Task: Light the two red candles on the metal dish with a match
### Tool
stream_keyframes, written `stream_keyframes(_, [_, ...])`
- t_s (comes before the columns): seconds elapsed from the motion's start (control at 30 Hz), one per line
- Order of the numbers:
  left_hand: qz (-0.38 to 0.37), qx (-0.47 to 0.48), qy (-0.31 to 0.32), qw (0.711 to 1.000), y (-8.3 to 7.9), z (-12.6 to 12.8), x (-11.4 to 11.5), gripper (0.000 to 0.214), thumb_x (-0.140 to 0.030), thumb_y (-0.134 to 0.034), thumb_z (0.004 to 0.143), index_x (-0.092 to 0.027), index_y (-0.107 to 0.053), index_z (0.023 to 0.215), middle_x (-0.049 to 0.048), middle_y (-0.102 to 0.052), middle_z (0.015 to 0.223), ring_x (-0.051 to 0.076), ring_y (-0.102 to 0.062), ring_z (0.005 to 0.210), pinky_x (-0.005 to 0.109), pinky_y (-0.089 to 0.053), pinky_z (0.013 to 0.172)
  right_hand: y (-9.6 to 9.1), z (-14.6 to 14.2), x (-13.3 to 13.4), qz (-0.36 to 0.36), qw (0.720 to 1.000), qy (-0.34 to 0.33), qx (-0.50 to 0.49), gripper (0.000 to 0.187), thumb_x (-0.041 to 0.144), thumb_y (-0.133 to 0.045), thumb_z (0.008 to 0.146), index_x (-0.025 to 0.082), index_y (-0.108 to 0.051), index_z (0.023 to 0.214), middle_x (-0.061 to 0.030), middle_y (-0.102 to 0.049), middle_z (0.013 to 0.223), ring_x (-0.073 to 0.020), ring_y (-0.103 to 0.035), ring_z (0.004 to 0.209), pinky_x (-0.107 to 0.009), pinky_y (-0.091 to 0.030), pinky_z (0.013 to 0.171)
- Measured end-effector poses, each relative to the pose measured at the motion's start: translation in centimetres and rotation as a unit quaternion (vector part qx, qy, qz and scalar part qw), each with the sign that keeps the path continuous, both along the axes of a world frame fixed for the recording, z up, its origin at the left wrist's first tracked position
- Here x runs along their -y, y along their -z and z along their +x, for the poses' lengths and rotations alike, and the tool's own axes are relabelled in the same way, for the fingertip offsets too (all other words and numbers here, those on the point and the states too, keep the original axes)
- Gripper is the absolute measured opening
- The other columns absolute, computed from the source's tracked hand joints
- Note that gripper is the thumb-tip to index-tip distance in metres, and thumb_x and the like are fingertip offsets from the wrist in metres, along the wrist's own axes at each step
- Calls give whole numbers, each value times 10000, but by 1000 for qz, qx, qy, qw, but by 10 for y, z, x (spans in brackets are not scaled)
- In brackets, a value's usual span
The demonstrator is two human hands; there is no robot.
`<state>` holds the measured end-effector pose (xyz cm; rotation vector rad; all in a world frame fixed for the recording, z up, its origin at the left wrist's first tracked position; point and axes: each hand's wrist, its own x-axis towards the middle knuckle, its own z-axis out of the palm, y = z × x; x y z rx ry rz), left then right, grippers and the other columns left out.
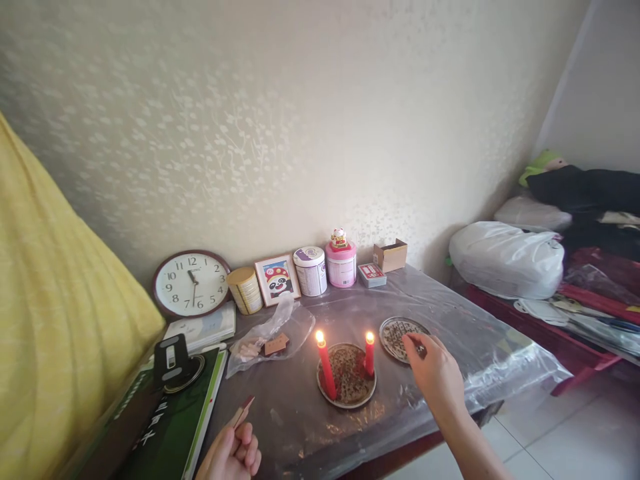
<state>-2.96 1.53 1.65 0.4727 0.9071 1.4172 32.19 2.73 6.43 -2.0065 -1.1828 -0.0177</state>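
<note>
My left hand (233, 455), at the lower edge of the view, is closed around a small matchbox (243, 411) with a dark red-brown side. My right hand (436, 370) is in a pinch over the near edge of a round metal lid (387, 333). Something tiny and dark shows at its fingertips, too small to name. Between the hands, two red candles (327, 373) burn on another round, stained metal lid (345, 400). The left candle is taller and leans slightly; the right one is shorter.
A plastic bag (295, 320) holding small brown boxes lies behind the matchbox. Along the wall stand a clock (175, 283), tins (310, 277), a framed panda picture (270, 297) and a small open carton (393, 257). A green book (165, 427) lies left, beside yellow cloth (60, 300).
</note>
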Motion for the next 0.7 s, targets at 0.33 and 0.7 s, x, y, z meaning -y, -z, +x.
stream_keyframes(0.33, [101, -178, -82, 975, -7, 32, 23, 500, -427, -826, 578, -158, -636, 954, 16, -638, 601, 129, -503, 437, 236, -387, 416, -4, -116, 47, -14, 945, -267, -188, 431, 498, -474, 893, 182, -564, 615, -4, -537, 571, -141, -469, 555, -253, -310, 525])
stream_keyframes(0.7, [148, -340, -132, 919, -1, 65, 41, 559, -361, -820, 529, -223, -656, 1045, 127, -735, 920, 309, -679, 773, 328, -531, 580, 16, -171, 46, -77, 702, -398, -586, 481, 562, -702, 709, 117, -682, 890, -81, -715, 799, -179, -642, 688, -256, -465, 609])
